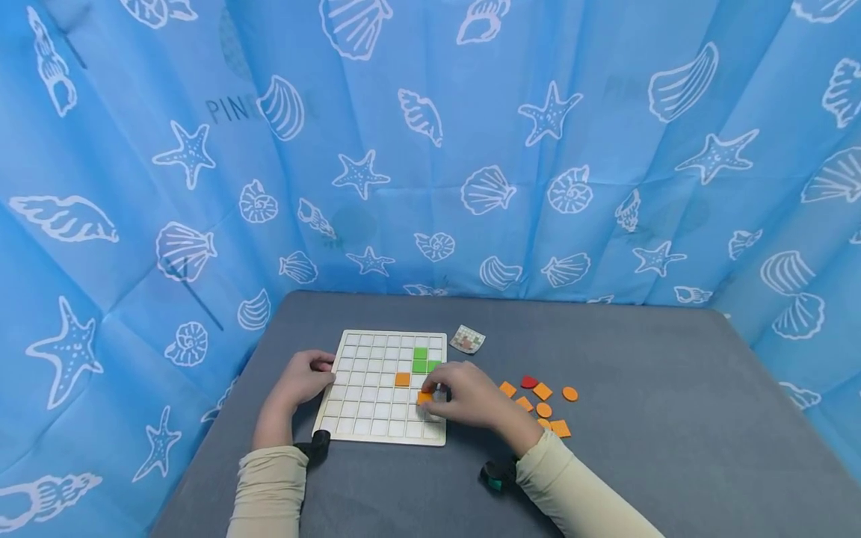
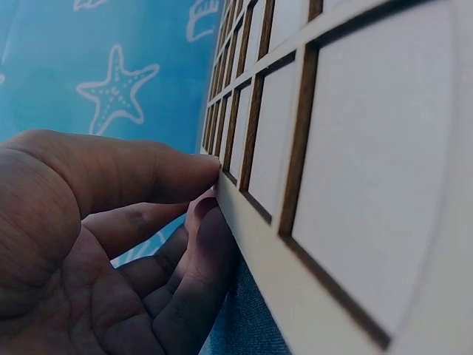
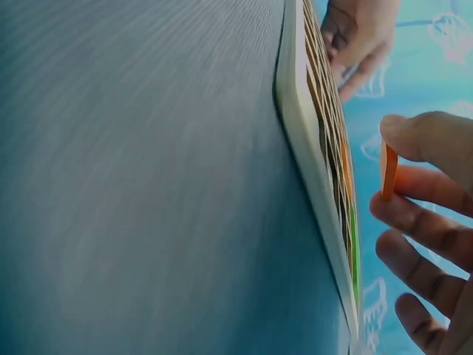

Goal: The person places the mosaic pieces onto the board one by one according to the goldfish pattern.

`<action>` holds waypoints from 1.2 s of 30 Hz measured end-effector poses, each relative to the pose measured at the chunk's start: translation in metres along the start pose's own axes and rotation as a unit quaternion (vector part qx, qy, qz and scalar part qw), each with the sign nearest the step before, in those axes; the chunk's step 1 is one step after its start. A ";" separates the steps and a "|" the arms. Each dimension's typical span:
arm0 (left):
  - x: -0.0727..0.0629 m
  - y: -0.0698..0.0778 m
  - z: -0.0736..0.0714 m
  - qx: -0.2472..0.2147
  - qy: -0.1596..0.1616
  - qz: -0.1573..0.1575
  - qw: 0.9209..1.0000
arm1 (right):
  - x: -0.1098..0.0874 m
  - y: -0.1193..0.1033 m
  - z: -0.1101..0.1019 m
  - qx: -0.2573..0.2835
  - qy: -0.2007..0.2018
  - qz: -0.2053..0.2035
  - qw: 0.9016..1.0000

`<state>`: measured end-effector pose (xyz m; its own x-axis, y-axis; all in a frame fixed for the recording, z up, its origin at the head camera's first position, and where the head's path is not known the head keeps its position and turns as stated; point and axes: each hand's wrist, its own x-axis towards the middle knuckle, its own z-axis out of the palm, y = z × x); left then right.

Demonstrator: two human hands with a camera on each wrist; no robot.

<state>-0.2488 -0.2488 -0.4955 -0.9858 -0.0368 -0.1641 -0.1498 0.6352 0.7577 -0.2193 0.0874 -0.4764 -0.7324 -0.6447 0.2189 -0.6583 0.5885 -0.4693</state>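
A pale wooden grid board (image 1: 377,396) with white cells lies on the grey table. Along its left edge my left hand (image 1: 306,382) grips it; in the left wrist view the thumb (image 2: 177,171) meets the rim and the other fingers sit at its side. Over the board's right part, my right hand (image 1: 471,392) pinches an orange square tile (image 1: 424,397). The right wrist view shows that orange tile (image 3: 389,171) held between thumb and fingers, apart from the board. One orange square (image 1: 402,379) and several green squares (image 1: 420,353) occupy cells at the right.
Right of the board lie loose orange pieces (image 1: 542,391), squares and rounds, with a red piece (image 1: 529,382) among them. A small patterned card (image 1: 467,339) rests past the board's far right corner. Behind the table hangs a blue shell-print curtain (image 1: 430,149).
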 end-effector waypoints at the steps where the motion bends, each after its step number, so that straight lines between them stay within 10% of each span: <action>1: 0.000 0.000 0.000 0.000 0.001 -0.001 1.000 | 0.004 -0.002 0.002 -0.005 0.004 -0.005 1.000; 36: -0.003 0.004 -0.001 -0.002 0.003 -0.001 1.000 | 0.042 -0.013 0.034 -0.038 0.004 0.045 0.998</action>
<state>-0.2462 -0.2473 -0.4914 -0.9858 -0.0428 -0.1623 -0.1525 0.6326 0.7593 -0.2352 0.0362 -0.4903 -0.7900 -0.5843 0.1855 -0.6012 0.6793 -0.4209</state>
